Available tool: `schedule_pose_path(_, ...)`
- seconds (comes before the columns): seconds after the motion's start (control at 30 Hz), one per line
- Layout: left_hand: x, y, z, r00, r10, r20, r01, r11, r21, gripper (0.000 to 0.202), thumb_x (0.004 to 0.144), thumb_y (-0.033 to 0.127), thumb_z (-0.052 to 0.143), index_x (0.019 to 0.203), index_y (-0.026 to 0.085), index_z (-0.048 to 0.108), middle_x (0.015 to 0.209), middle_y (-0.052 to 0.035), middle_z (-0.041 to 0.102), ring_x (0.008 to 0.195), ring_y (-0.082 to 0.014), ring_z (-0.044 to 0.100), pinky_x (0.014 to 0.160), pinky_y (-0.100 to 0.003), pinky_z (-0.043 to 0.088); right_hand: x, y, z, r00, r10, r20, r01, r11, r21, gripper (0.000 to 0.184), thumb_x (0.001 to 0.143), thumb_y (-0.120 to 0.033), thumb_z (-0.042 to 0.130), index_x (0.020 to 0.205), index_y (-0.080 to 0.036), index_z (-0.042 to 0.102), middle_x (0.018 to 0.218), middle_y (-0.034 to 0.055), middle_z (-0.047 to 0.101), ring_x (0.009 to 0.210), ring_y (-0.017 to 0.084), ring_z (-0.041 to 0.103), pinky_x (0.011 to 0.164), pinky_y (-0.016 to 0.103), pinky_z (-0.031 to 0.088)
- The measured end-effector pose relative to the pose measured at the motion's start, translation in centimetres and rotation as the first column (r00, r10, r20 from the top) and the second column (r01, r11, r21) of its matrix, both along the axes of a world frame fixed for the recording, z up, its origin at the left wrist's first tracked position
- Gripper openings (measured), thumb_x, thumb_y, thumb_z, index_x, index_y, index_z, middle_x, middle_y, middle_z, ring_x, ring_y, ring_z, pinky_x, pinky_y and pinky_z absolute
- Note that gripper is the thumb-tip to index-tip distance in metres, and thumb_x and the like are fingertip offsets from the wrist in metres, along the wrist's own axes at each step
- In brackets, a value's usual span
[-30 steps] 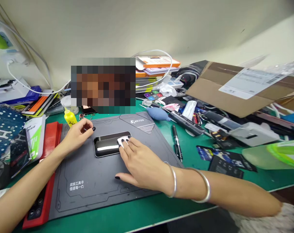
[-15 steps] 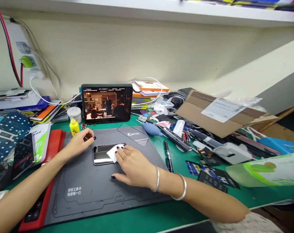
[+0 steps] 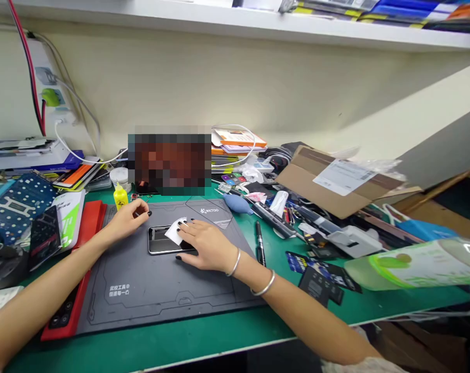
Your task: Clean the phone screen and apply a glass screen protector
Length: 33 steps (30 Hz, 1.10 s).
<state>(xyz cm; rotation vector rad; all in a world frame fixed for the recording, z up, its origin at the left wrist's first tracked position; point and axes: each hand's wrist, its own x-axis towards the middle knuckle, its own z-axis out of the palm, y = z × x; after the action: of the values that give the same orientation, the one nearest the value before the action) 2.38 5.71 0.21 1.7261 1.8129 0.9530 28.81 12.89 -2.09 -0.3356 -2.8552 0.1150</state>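
A black smartphone (image 3: 160, 240) lies flat on a dark grey WKTOO work mat (image 3: 141, 290), its glossy face upward. My right hand (image 3: 205, 246) rests on the phone's right half, with fingertips pressing a white cloth (image 3: 174, 231) onto the glass. The hand hides the phone's right end. My left hand (image 3: 128, 217) hovers just beyond the phone's upper left corner, its fingers curled together. I see nothing held in them. A silver bangle (image 3: 233, 262) circles my right wrist, and a second one (image 3: 264, 283) sits further up the forearm.
A yellow bottle (image 3: 120, 197) stands behind the mat, next to a pixelated upright tablet (image 3: 168, 163). A blue air blower (image 3: 238, 203) and black pen (image 3: 260, 243) lie to the right. A red mat (image 3: 90, 223) is on the left, with cluttered parts and a cardboard box (image 3: 336, 181) beyond.
The white cloth and my right hand have slid left along the phone's face. The camera view has tilted, showing more of the shelf above. My left hand stays in much the same place.
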Motion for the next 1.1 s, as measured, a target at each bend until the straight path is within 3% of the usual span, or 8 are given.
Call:
schedule_pose_path(0.2, -0.2, -0.3, 0.0, 1.0, -0.011, 0.02, 0.012, 0.999, -0.03, 0.023, 0.078, 0.043, 0.055, 0.083, 0.02, 0.055, 0.079, -0.0003, 0.058, 0.067, -0.0156, 0.051, 0.062, -0.029, 0.041, 0.7, 1.0, -1.1, 0.985, -0.005, -0.17, -0.008, 0.997, -0.076, 0.023, 0.094, -0.034, 0.059, 0.1, -0.019, 0.075, 0.114, 0.0105, 0.077, 0.104, 0.025, 0.073, 0.103, 0.044, 0.051)
schedule_pose_path(0.4, 0.3, -0.9, 0.6, 0.999, -0.032, -0.006, 0.032, 0.999, -0.041, 0.02, 0.077, 0.04, 0.054, 0.082, 0.02, 0.054, 0.076, 0.001, 0.057, 0.065, -0.0144, 0.049, 0.061, -0.027, 0.041, 1.7, 2.3, -2.0, 0.968, -0.044, -0.247, 0.009, 0.99, -0.14, 0.015, 0.089, -0.027, 0.064, 0.087, -0.026, 0.078, 0.107, 0.004, 0.08, 0.098, 0.021, 0.076, 0.102, 0.04, 0.053)
schedule_pose_path(0.67, 0.4, -1.3, 0.8, 1.0, -0.002, -0.008, 0.002, 1.0, -0.031, 0.021, 0.076, 0.042, 0.055, 0.08, 0.021, 0.054, 0.072, 0.0019, 0.055, 0.064, -0.0142, 0.05, 0.061, -0.026, 0.041, 1.9, 2.4, -1.9, 0.969, -0.032, -0.247, -0.006, 0.988, -0.153, 0.016, 0.086, -0.019, 0.064, 0.086, -0.025, 0.079, 0.106, 0.0052, 0.08, 0.101, 0.022, 0.076, 0.1, 0.041, 0.055)
schedule_pose_path(1.1, 0.2, -0.8, 0.5, 0.999, -0.031, -0.015, 0.031, 1.0, 0.003, 0.025, 0.075, 0.045, 0.057, 0.08, 0.021, 0.057, 0.073, 0.0003, 0.058, 0.067, -0.0157, 0.052, 0.063, -0.027, 0.042, 1.9, 2.5, -1.4, 0.981, -0.061, -0.183, 0.036, 0.99, -0.14, 0.015, 0.089, -0.021, 0.065, 0.087, -0.024, 0.08, 0.107, 0.0064, 0.08, 0.103, 0.021, 0.075, 0.101, 0.038, 0.053)
